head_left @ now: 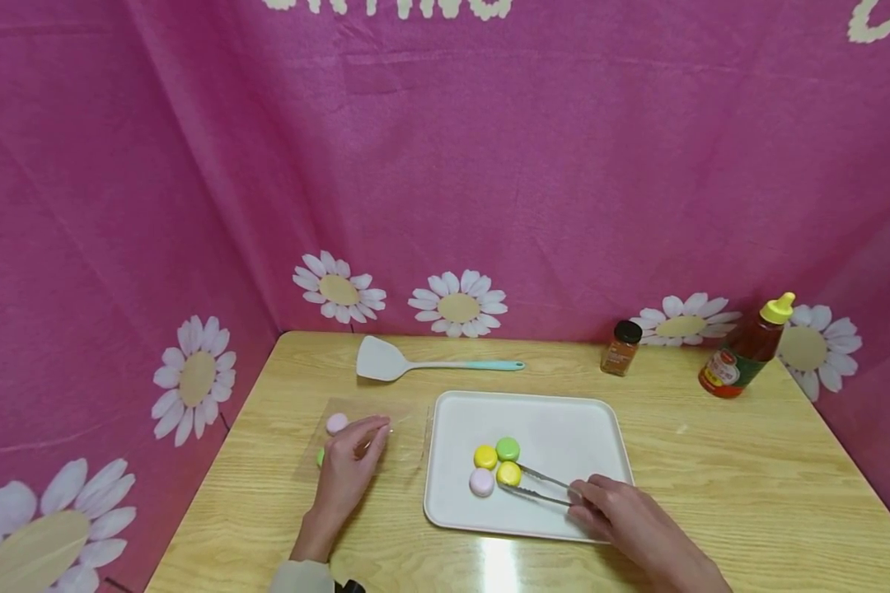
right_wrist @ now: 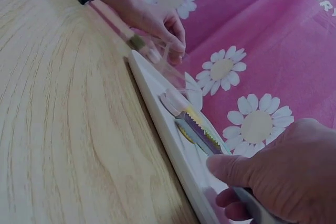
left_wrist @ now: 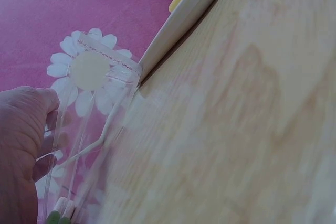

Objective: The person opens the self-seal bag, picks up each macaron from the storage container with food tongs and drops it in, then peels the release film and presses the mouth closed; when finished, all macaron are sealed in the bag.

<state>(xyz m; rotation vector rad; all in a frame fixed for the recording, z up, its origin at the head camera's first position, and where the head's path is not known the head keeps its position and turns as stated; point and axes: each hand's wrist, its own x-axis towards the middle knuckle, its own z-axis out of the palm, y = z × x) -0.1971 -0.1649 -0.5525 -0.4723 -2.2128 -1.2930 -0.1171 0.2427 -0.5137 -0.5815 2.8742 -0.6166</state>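
Note:
My left hand (head_left: 347,465) pinches the upper layer of a clear plastic bag (head_left: 409,422) on the table, thumb in front and fingers behind the film. Inside the bag are a lilac macaron (head_left: 337,423) and a green one, mostly hidden by that hand. Metal tongs (head_left: 537,496) are gripped in my right hand (head_left: 630,517). Their tips lie on either side of a yellow macaron (head_left: 509,473) on the white tray (head_left: 578,432). Touching or close beside it are another yellow macaron (head_left: 485,457), a green macaron (head_left: 508,449) and a lilac macaron (head_left: 482,482).
Behind the tray lies a spatula (head_left: 386,361) with a pale green handle. A small spice jar (head_left: 620,349) and a red sauce bottle (head_left: 742,350) stand at the back right. Pink cloth (head_left: 526,189) with daisies hangs behind the wooden table (head_left: 734,461).

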